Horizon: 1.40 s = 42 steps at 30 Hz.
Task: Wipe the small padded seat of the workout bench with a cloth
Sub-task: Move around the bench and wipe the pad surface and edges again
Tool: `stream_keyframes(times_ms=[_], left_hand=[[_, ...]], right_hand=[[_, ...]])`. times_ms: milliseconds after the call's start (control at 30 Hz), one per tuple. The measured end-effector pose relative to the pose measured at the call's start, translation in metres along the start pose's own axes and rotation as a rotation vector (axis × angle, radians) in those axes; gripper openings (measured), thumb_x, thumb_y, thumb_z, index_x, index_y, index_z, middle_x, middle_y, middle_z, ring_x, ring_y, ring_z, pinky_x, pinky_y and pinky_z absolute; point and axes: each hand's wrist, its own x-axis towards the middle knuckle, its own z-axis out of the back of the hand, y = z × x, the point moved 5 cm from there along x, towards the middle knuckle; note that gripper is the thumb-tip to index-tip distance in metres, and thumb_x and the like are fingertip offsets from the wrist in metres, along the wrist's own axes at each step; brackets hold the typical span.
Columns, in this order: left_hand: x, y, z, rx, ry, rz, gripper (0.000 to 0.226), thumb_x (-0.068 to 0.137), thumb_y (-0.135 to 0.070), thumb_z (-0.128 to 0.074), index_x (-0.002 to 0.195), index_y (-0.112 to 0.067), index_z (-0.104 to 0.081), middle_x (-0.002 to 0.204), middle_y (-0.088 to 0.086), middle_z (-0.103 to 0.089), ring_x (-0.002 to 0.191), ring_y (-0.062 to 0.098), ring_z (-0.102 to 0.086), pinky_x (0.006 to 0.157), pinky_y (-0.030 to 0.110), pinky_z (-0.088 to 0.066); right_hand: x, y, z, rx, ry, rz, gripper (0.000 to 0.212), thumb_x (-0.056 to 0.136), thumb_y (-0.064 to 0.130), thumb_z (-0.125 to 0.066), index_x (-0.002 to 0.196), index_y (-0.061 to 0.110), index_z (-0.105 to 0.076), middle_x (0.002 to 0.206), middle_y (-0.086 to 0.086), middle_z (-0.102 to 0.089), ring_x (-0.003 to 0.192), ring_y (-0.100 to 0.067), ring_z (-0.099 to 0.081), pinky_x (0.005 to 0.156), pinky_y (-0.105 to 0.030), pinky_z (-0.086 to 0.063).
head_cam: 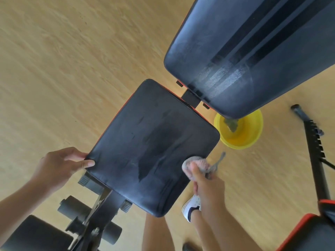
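Black seat (154, 145) sat mid-frame over wood floor (63, 69), left hand (59, 167) gripped its near-left corner, right hand (208, 183) was closed round a grey cloth (194, 164) pressed on the seat's right edge, wet streaks across the pad, yellow bowl (241, 134) just beyond, backrest (253, 51) up top

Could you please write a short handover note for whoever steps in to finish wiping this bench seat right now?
Left hand: gripping the seat's near-left corner, steadying it.
Right hand: closed on a bunched grey cloth, pressed on the seat's right edge.
Small padded seat: black, showing wet streaks and a darker damp patch through the middle towards the near edge.
Yellow basin: on the floor right of the seat, partly under the long backrest pad, with something lying inside.
Done: part of the seat looks wiped.
Left: the rest of the seat, probably the far and left areas, which look drier.
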Motion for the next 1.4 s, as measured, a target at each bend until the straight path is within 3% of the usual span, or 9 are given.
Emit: stream_keyframes(times_ms=[133, 300, 500, 633, 867, 933, 1033, 1167, 1400], left_hand=[[0.002, 0.001, -0.001, -0.006, -0.004, -0.001, 0.020, 0.067, -0.039, -0.091, 0.081, -0.045, -0.078, 0.084, -0.033, -0.074, 0.100, 0.020, -0.070, 0.088, 0.043, -0.048], [0.000, 0.001, -0.001, -0.044, 0.003, -0.010, 0.018, 0.069, -0.038, -0.090, 0.081, -0.044, -0.078, 0.083, -0.024, -0.078, 0.098, 0.017, -0.070, 0.086, 0.040, -0.047], [-0.002, -0.003, -0.001, -0.035, -0.004, -0.003, 0.018, 0.072, -0.034, -0.089, 0.085, -0.034, -0.078, 0.081, -0.020, -0.078, 0.093, 0.002, -0.066, 0.078, 0.033, -0.047], [-0.002, -0.005, 0.000, 0.010, -0.001, -0.015, 0.026, 0.071, -0.038, -0.089, 0.090, -0.046, -0.073, 0.080, -0.041, -0.070, 0.091, -0.003, -0.065, 0.076, 0.033, -0.048], [-0.002, -0.002, 0.000, 0.019, -0.023, 0.026, 0.021, 0.071, -0.038, -0.089, 0.086, -0.025, -0.080, 0.088, -0.014, -0.079, 0.095, 0.007, -0.069, 0.080, 0.032, -0.049], [-0.003, -0.005, 0.000, 0.004, -0.017, 0.027, 0.020, 0.073, -0.035, -0.089, 0.087, -0.026, -0.080, 0.092, -0.014, -0.078, 0.093, 0.004, -0.068, 0.075, 0.027, -0.046], [-0.004, -0.007, 0.001, -0.014, -0.023, 0.033, 0.019, 0.071, -0.034, -0.090, 0.085, -0.026, -0.079, 0.089, -0.014, -0.077, 0.089, 0.004, -0.067, 0.070, 0.024, -0.045], [-0.003, -0.003, 0.001, -0.064, -0.027, 0.029, 0.019, 0.069, -0.030, -0.092, 0.080, -0.024, -0.079, 0.087, -0.008, -0.078, 0.084, 0.007, -0.068, 0.070, 0.025, -0.046], [-0.003, 0.000, 0.000, -0.115, -0.047, 0.041, 0.017, 0.069, -0.027, -0.093, 0.081, -0.022, -0.082, 0.082, -0.010, -0.078, 0.080, 0.002, -0.066, 0.067, 0.022, -0.045]], right_hand=[[-0.015, -0.018, -0.007, -0.062, 0.096, -0.078, 0.043, 0.076, 0.039, -0.088, 0.061, 0.009, -0.061, 0.045, 0.002, -0.051, 0.046, -0.017, -0.044, 0.057, -0.033, -0.039], [0.031, 0.055, 0.023, 0.016, -0.101, 0.139, 0.038, 0.082, 0.042, -0.083, 0.071, 0.009, -0.067, 0.059, 0.001, -0.062, 0.056, -0.016, -0.057, 0.057, -0.027, -0.045], [-0.024, -0.071, -0.033, 0.055, -0.050, -0.166, 0.053, 0.069, 0.060, -0.081, 0.068, 0.009, -0.066, 0.055, -0.002, -0.063, 0.049, -0.016, -0.055, 0.053, -0.027, -0.044], [-0.057, -0.116, -0.062, 0.223, 0.085, -0.360, 0.047, 0.087, 0.032, -0.081, 0.053, 0.008, -0.061, 0.043, -0.004, -0.056, 0.029, -0.013, -0.044, 0.038, -0.019, -0.033], [-0.091, -0.119, -0.069, 0.226, 0.261, -0.452, 0.041, 0.088, 0.023, -0.081, 0.053, 0.005, -0.074, 0.053, -0.013, -0.061, 0.033, -0.018, -0.046, 0.039, -0.024, -0.034], [-0.104, -0.099, -0.074, -0.096, 0.423, -0.298, 0.023, 0.084, 0.028, -0.083, 0.070, 0.010, -0.077, 0.054, -0.002, -0.067, 0.036, -0.012, -0.053, 0.038, -0.026, -0.040], [-0.111, -0.043, -0.099, -0.754, 0.491, 0.488, 0.018, 0.076, 0.041, -0.082, 0.081, 0.024, -0.077, 0.070, 0.008, -0.072, 0.063, -0.011, -0.068, 0.056, -0.024, -0.054], [-0.122, 0.038, -0.162, -0.951, 0.418, 1.450, 0.029, 0.064, 0.000, -0.087, 0.086, 0.007, -0.070, 0.073, -0.007, -0.059, 0.062, -0.026, -0.057, 0.048, -0.033, -0.047], [-0.120, 0.036, -0.184, -1.192, 0.550, 1.707, 0.014, 0.078, 0.013, -0.073, 0.089, 0.010, -0.065, 0.083, -0.007, -0.054, 0.074, -0.023, -0.046, 0.057, -0.033, -0.035]])
